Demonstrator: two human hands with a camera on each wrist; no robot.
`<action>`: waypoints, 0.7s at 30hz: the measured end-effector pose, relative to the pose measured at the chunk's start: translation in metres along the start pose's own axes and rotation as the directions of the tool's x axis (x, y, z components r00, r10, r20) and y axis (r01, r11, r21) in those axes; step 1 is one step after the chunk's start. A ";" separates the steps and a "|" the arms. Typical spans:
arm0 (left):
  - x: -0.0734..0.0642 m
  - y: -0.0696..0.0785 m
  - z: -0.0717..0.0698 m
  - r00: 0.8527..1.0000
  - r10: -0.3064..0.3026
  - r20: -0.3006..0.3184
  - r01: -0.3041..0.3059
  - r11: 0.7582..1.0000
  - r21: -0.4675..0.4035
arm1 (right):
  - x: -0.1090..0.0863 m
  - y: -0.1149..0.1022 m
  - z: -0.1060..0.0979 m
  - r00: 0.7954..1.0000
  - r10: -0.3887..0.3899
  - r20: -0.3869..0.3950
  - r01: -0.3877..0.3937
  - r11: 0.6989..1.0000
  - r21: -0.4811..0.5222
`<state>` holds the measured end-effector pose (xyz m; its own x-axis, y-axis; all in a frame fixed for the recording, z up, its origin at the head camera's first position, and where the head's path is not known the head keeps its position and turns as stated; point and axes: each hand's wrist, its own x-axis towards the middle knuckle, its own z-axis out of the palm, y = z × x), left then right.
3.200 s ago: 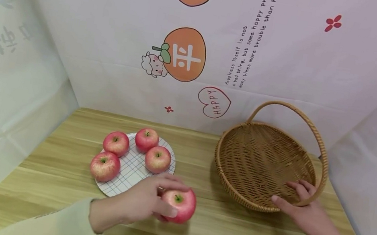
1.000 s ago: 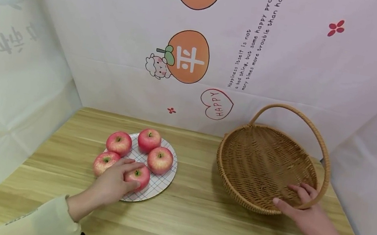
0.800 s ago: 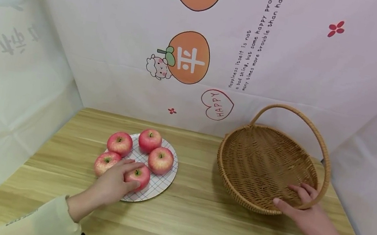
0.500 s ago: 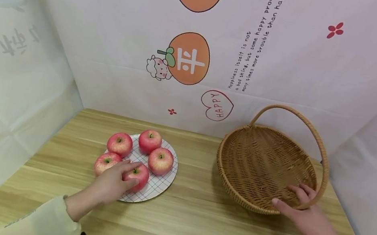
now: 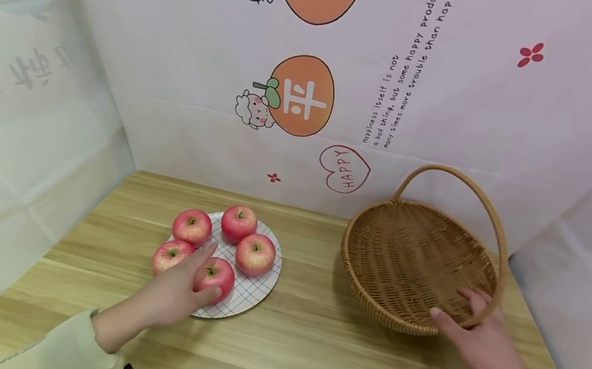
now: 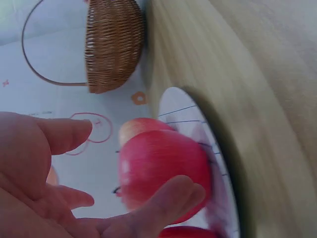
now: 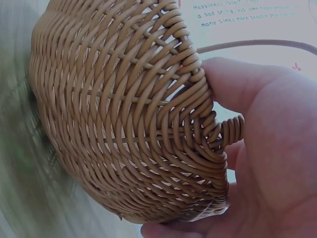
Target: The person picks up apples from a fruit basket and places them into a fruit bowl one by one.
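A round plate (image 5: 251,292) with a grid pattern bears several red apples. The front apple (image 5: 217,280) sits right by my left hand (image 5: 170,296), whose thumb and fingers are spread apart around it. In the left wrist view, the spread left hand (image 6: 54,183) shows a gap between most fingers and the red apple (image 6: 163,168), with one digit overlapping its front. My right hand (image 5: 484,343) grips the rim of a brown wicker basket (image 5: 410,262) beside the handle's base. In the right wrist view, the thumb of the right hand (image 7: 277,144) presses the rim of the basket (image 7: 119,99).
The basket's tall arched handle (image 5: 490,210) rises at the right, near the printed white backdrop (image 5: 446,105). Bare wooden table (image 5: 294,312) lies between plate and basket. White side sheets (image 5: 12,123) enclose the table.
My left hand has carried the apple leftward from beside the plate and set it on the plate among the others, then loosened its fingers from it. The right hand stays on the basket rim.
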<state>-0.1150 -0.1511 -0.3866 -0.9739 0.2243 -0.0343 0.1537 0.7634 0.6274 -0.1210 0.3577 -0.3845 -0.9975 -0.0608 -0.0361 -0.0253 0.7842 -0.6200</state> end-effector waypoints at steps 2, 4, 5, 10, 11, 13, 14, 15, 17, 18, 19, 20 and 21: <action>-0.004 0.003 -0.004 1.000 0.022 -0.005 -0.021 0.999 0.030 | 0.000 -0.001 0.000 1.000 -0.005 -0.013 0.006 1.000 0.011; -0.009 0.007 -0.009 0.999 0.034 -0.019 -0.032 0.997 0.070 | 0.001 -0.003 -0.001 0.999 -0.009 -0.034 0.009 1.000 0.018; -0.011 0.010 -0.011 0.999 0.042 -0.030 -0.039 0.995 0.092 | 0.002 -0.004 -0.002 0.999 -0.011 -0.046 0.012 1.000 0.019; -0.024 0.026 -0.020 0.991 0.063 -0.122 -0.035 0.975 0.218 | 0.003 -0.008 -0.006 0.991 -0.011 -0.131 0.009 1.000 -0.012; -0.026 0.029 -0.021 0.988 0.063 -0.141 -0.027 0.969 0.247 | 0.003 -0.008 -0.006 0.990 -0.010 -0.140 0.007 1.000 -0.018; -0.028 0.032 -0.023 0.985 0.053 -0.166 -0.002 0.957 0.291 | 0.001 -0.009 -0.007 0.988 -0.003 -0.156 -0.002 0.999 -0.032; -0.028 0.033 -0.023 0.985 0.039 -0.167 0.012 0.954 0.298 | 0.000 -0.009 -0.007 0.988 0.001 -0.156 -0.006 1.000 -0.030; -0.028 0.033 -0.023 0.986 0.026 -0.167 0.027 0.952 0.306 | -0.002 -0.009 -0.007 0.988 0.010 -0.156 -0.014 1.000 -0.024; -0.026 0.032 -0.023 0.985 0.013 -0.173 0.046 0.943 0.329 | -0.004 -0.010 -0.008 0.988 0.033 -0.152 -0.037 0.999 -0.020; -0.026 0.031 -0.023 0.985 0.006 -0.175 0.053 0.941 0.335 | -0.005 -0.012 -0.009 0.988 0.047 -0.149 -0.051 0.999 -0.018; -0.025 0.030 -0.023 0.984 -0.004 -0.180 0.066 0.938 0.342 | -0.005 -0.013 -0.010 0.988 0.061 -0.143 -0.063 0.998 -0.010; -0.024 0.028 -0.024 0.982 -0.012 -0.188 0.078 0.934 0.348 | -0.006 -0.015 -0.011 0.988 0.073 -0.136 -0.074 0.997 -0.003; -0.024 0.027 -0.025 0.981 -0.025 -0.195 0.094 0.931 0.353 | -0.007 -0.017 -0.013 0.988 0.087 -0.125 -0.088 0.996 -0.003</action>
<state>-0.0915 -0.1509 -0.3498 -0.9913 0.0830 0.1023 0.1107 0.9457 0.3057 -0.1140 0.3529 -0.3638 -0.9963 0.0856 0.0082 0.0627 0.7881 -0.6123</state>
